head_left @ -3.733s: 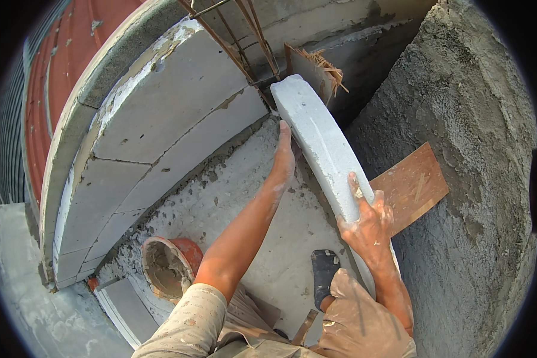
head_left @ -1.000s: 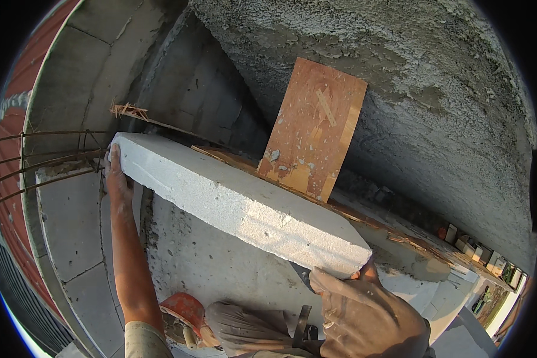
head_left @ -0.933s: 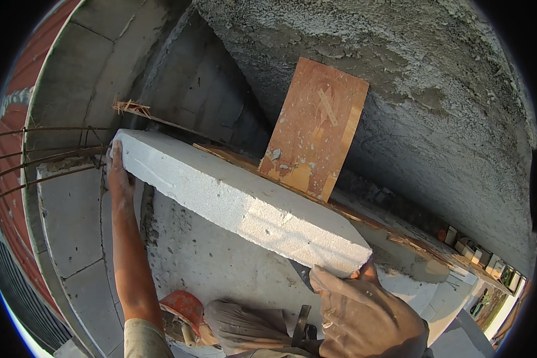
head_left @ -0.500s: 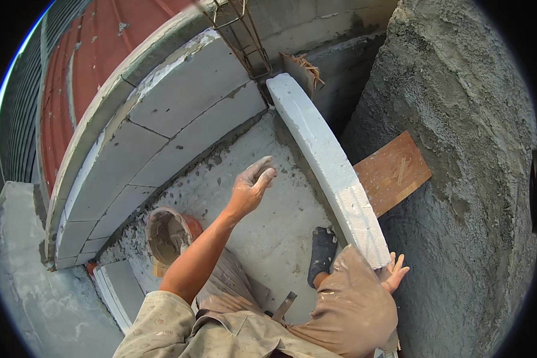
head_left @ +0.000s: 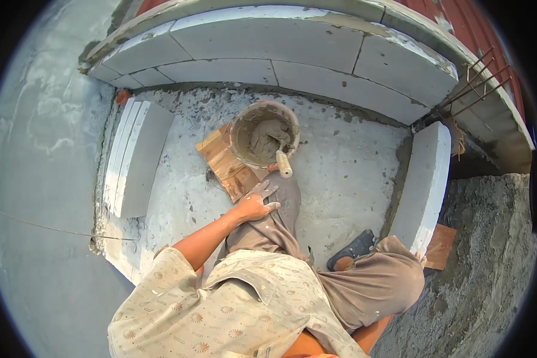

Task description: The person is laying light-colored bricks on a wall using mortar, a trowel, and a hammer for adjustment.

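My left hand (head_left: 258, 204) lies on my bent left knee, fingers stretched out and dusted with grey, holding nothing. Just beyond that knee stands a round bucket (head_left: 237, 143) of wet grey mortar (head_left: 262, 136). A trowel (head_left: 284, 165) rests in it, its pale handle leaning over the near rim. On the right, a long white block (head_left: 422, 185) stands on edge along a mortar strip. Only fingertips of my right hand (head_left: 423, 259) show, by the block's near end; my right knee hides the rest, so its grip cannot be made out.
A wooden board (head_left: 219, 160) lies beside the bucket. Several thin white slabs (head_left: 138, 158) lean together at the left. A low block wall (head_left: 268, 40) curves across the back, with bare rebar (head_left: 480, 80) at its right end. A brown board (head_left: 441, 246) and rough plaster lie beyond the right block.
My view has swung left, bringing the bucket and slabs towards the middle. My left hand has come down from mid-air onto my knee. Most of my right hand has gone behind my right knee.
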`<move>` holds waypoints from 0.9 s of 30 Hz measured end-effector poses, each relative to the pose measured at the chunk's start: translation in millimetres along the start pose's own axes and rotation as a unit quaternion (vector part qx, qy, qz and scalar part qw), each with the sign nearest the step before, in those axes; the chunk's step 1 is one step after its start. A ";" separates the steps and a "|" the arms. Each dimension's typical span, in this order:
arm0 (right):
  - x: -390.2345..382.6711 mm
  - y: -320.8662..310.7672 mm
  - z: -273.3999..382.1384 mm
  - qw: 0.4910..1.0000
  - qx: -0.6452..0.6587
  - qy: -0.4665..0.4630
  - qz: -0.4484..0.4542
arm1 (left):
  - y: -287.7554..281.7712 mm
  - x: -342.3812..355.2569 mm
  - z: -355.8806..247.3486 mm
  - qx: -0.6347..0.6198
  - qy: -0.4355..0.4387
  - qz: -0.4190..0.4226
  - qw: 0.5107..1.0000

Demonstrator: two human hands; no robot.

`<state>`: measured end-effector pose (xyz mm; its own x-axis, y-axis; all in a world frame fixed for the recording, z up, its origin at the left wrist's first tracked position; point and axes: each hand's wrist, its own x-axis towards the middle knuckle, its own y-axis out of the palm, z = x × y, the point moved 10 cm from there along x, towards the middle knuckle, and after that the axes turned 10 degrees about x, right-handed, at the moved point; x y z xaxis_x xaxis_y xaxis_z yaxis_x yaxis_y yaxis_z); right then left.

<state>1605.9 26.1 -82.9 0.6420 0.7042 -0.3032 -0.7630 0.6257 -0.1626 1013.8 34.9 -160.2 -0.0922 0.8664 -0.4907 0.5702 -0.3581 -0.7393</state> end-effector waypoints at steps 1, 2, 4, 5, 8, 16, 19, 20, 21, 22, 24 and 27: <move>-4.5 13.6 12.2 0.998 -0.049 -0.019 0.037 | -4.1 3.1 14.5 -0.056 0.006 -0.023 0.998; -3.7 31.5 24.3 0.992 -0.096 -0.043 0.068 | -11.0 2.1 30.0 -0.111 0.018 -0.046 0.993; 20.3 41.4 49.6 0.970 -0.187 -0.102 0.115 | -23.5 -13.7 82.9 -0.205 -0.071 -0.066 0.974; 35.9 52.2 64.5 0.955 -0.229 -0.130 0.135 | -24.3 -26.8 113.1 -0.279 -0.136 -0.069 0.948; 58.5 61.4 88.2 0.897 -0.348 -0.218 0.165 | -13.3 -66.5 239.4 -0.350 -0.301 -0.257 0.849; -83.5 181.5 214.0 0.895 -0.188 -0.295 0.276 | 91.0 -57.0 365.2 -0.289 -0.412 -0.276 0.819; -107.6 230.6 187.3 0.801 -0.366 -0.321 0.348 | 106.3 -10.4 304.4 -0.552 -0.364 -0.263 0.703; -105.9 234.0 180.2 0.769 -0.409 -0.343 0.352 | 97.7 -13.2 306.9 -0.476 -0.421 -0.248 0.732; -114.0 253.8 164.2 0.738 -0.417 -0.357 0.392 | 74.0 -41.7 376.0 -0.379 -0.412 -0.280 0.780; -98.2 227.8 177.4 0.749 -0.455 -0.352 0.328 | 86.4 -5.9 305.9 -0.353 -0.448 -0.161 0.806; -100.6 221.3 181.8 0.803 -0.377 -0.303 0.347 | 96.3 -7.9 318.8 -0.510 -0.434 -0.135 0.730; -104.7 209.2 179.8 0.812 -0.380 -0.292 0.333 | 82.6 -0.3 320.4 -0.625 -0.324 -0.147 0.694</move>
<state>1392.5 143.6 83.7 -0.1758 0.9792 -0.1011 -0.6396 -0.1917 -0.7444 799.4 -106.5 -368.9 -0.4716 0.3537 -0.8078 0.6742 0.7350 -0.0717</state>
